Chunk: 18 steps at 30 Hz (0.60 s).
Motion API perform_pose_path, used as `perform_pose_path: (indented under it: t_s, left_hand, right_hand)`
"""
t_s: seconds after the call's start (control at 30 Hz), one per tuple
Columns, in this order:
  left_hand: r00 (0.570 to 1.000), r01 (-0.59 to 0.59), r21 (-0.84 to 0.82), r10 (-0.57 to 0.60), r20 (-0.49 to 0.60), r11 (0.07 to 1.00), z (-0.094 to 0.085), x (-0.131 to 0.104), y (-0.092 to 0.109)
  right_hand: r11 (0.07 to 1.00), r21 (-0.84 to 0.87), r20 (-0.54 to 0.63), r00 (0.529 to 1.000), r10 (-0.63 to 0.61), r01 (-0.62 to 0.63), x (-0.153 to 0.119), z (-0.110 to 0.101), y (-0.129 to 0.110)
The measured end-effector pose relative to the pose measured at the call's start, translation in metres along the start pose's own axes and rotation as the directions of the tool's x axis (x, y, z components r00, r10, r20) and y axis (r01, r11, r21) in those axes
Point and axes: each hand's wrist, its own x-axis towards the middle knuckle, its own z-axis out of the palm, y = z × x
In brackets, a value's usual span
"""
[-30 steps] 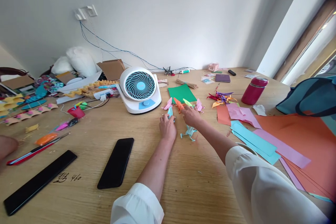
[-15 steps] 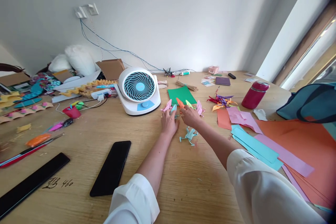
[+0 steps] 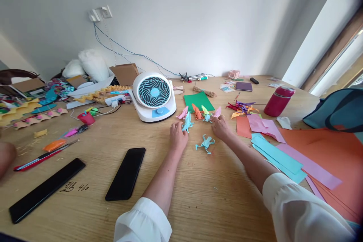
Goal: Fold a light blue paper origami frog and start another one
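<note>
My left hand point(image 3: 178, 136) has its fingers closed at the side of a light-blue origami frog point(image 3: 187, 122) that stands nose up. My right hand point(image 3: 221, 127) pinches at the foot of a pink origami frog point(image 3: 217, 112), partly hiding it. Between them stand an orange origami frog point(image 3: 196, 111) and a yellow-green one point(image 3: 205, 112). Another pink frog point(image 3: 183, 112) is behind my left hand. Nearer to me a second light-blue frog point(image 3: 205, 143) lies with its legs spread out. A green paper sheet point(image 3: 199, 100) lies just behind the group.
A white fan point(image 3: 154, 96) stands behind my left hand. A black phone point(image 3: 125, 174) lies front left. To the right are folded strips point(image 3: 242, 108), a red flask point(image 3: 279, 101), coloured paper sheets point(image 3: 276, 155) and a teal bag point(image 3: 334, 109). Another person's bare skin point(image 3: 5, 157) shows at the left edge.
My right hand has moved right, from the orange frog to the pink one. My left hand has moved slightly left and down beside the blue frog. The view has shifted a little.
</note>
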Motion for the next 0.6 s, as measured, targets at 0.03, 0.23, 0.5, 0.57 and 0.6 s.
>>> perform_pose_path:
  t_s: [0.03,0.23,0.5,0.57,0.6]
  left_hand:
    - [1.000,-0.019,-0.016,0.019,0.010,1.000,0.002,0.001,0.000]
    - [0.987,-0.136,-0.129,0.145,0.066,0.982,0.016,0.011,0.005]
    - [0.994,-0.091,-0.134,0.098,0.047,0.987,0.009,0.007,-0.002]
    - [0.995,-0.075,-0.127,0.083,0.055,0.989,0.008,0.005,-0.002]
    - [0.995,-0.071,-0.124,0.079,0.059,0.990,0.008,0.004,-0.002]
  right_hand:
    - [1.000,0.009,-0.007,1.000,0.002,-0.002,0.004,0.002,-0.003]
    - [0.997,0.061,-0.035,0.998,0.059,-0.057,0.013,0.002,-0.004]
    - [0.994,0.105,-0.026,0.999,-0.018,0.021,-0.055,-0.033,-0.019]
    - [0.988,0.140,-0.023,0.998,-0.066,0.069,-0.080,-0.037,-0.032]
    - [0.985,0.148,-0.019,0.996,-0.083,0.085,-0.091,-0.037,-0.039]
